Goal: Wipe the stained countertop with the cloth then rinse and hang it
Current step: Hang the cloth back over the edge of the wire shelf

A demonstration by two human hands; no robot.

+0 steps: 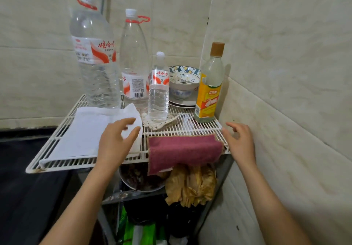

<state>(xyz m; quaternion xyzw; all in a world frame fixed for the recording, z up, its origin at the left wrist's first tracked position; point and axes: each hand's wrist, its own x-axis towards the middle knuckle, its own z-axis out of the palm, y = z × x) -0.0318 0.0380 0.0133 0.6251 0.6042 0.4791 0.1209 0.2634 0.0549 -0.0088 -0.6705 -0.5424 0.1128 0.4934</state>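
Note:
A dark pink cloth (182,152) with a tan edge hangs over the front edge of a white wire rack (62,164). My left hand (116,142) hovers just left of the cloth, above a white paper towel (83,132), fingers relaxed and holding nothing. My right hand (240,142) is at the rack's right front corner, just right of the cloth, fingers loosely spread and empty. Neither hand touches the cloth.
Three clear water bottles (95,58) (134,62) (159,90) stand at the rack's back, with stacked bowls (183,82) and a yellow-labelled bottle (209,86) at the right. A crocheted mat (162,124) lies under the small bottle. Tiled walls close in behind and right. Below hang dried yellow sheets (192,184) and a metal bowl (141,180).

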